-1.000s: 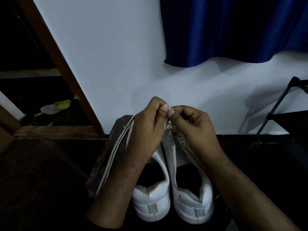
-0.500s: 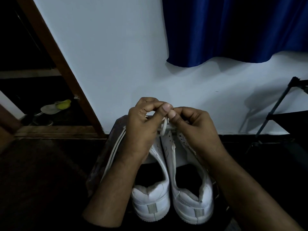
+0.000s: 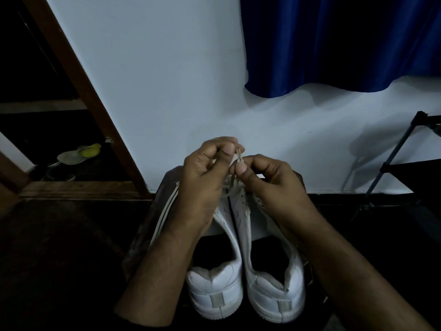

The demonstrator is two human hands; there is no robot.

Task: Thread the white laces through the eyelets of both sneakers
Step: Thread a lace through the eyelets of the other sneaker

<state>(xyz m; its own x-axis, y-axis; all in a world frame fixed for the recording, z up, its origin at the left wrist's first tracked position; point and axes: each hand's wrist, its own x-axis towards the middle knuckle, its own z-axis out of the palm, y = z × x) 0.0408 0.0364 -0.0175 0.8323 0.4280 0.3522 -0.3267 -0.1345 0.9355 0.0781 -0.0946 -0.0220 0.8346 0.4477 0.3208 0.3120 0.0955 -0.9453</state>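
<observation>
Two white sneakers stand side by side with heels toward me, the left sneaker (image 3: 216, 295) and the right sneaker (image 3: 274, 292). My left hand (image 3: 205, 177) and my right hand (image 3: 274, 185) meet above their toe ends. Both pinch a white lace (image 3: 238, 156) between thumb and fingers, its ends rising between the fingertips. The lace runs down to the front eyelets of the right sneaker. Another white lace (image 3: 164, 211) lies loose along the left side. My hands hide the toes and front eyelets.
The sneakers sit on a dark low stool (image 3: 143, 237) against a white wall (image 3: 179, 80). A blue curtain (image 3: 334, 44) hangs at upper right. A black rack (image 3: 393, 163) stands right, a wooden door frame (image 3: 78, 91) left, with footwear (image 3: 78, 154) beyond.
My left hand has lifted a little, drawing the lace ends upward between both thumbs. My right hand stays at nearly the same spot.
</observation>
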